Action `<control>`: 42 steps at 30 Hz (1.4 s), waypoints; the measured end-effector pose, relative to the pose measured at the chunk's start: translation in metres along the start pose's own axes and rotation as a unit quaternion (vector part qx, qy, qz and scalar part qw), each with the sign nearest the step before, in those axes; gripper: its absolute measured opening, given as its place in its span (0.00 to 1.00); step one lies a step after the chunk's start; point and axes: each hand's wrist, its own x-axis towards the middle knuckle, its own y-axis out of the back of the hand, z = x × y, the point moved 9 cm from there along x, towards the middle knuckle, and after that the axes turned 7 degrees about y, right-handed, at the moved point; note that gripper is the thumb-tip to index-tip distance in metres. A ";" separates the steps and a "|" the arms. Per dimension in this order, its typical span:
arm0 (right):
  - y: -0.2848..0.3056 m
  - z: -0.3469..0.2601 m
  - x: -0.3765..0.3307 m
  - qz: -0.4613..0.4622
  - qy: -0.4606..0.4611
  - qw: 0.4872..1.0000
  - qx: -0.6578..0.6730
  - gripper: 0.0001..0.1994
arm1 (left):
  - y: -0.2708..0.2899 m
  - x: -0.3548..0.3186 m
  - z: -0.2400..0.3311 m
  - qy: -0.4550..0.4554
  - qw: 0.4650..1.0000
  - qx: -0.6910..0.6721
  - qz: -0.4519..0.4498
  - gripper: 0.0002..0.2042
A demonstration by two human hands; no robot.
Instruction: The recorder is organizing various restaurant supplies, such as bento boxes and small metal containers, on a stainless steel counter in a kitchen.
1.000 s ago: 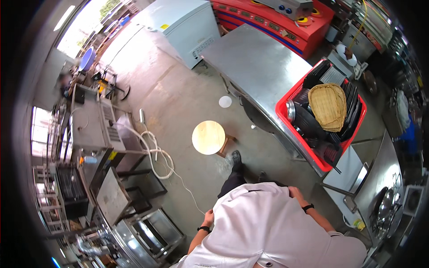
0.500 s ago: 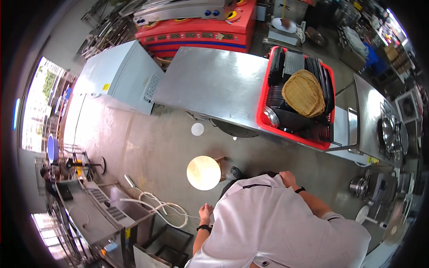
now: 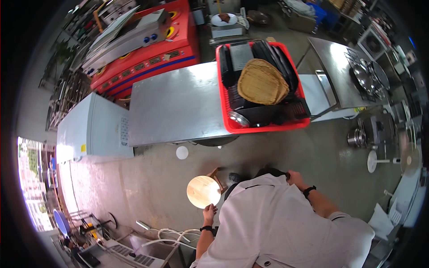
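My left hand [image 3: 209,211] hangs low at my left side, its small fingers curled together with nothing visible in them. In the picture it overlaps the lower edge of a round wooden stool seat [image 3: 202,191]; I cannot tell whether they touch. At my right hip is my right hand [image 3: 294,178], up against dark cloth beside my light shirt [image 3: 272,214]; its fingertips are hidden there. In front of me a red plastic basket [image 3: 227,117] rests on a steel table [image 3: 176,107]. It holds black trays [image 3: 281,64] and a tan woven mat [image 3: 262,81].
A white chest-like appliance [image 3: 96,127] stands left of the table, near a red stove [image 3: 147,58]. To the right is another steel table [image 3: 328,56] with metal pans [image 3: 364,77]. A white hose [image 3: 172,241] lies at lower left. A small white disc [image 3: 182,152] is on the floor.
The view has turned right, so the table and basket appear farther left. My left hand now overlaps the stool seat in the picture. My right hand stays at the hip.
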 end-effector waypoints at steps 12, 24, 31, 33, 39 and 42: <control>0.075 0.161 0.003 0.046 -0.161 0.945 0.282 0.17 | -0.126 0.022 0.194 -0.123 0.989 -0.045 -0.072 0.23; 0.262 0.268 0.230 0.055 -0.100 0.940 0.320 0.24 | -0.478 -0.064 0.205 -0.075 0.936 -0.249 -0.238 0.33; 0.259 0.204 0.387 -0.089 -0.114 0.858 0.492 0.25 | -0.583 -0.114 0.236 -0.101 0.872 -0.397 -0.268 0.29; 0.271 0.188 0.423 -0.094 -0.126 0.865 0.477 0.28 | -0.602 -0.108 0.233 -0.101 0.862 -0.427 -0.255 0.28; 0.290 0.161 0.512 -0.124 -0.136 0.858 0.480 0.33 | -0.637 -0.072 0.206 -0.062 0.862 -0.466 -0.192 0.22; 0.281 0.154 0.553 -0.126 -0.185 0.831 0.510 0.39 | -0.645 -0.054 0.190 -0.037 0.875 -0.463 -0.135 0.20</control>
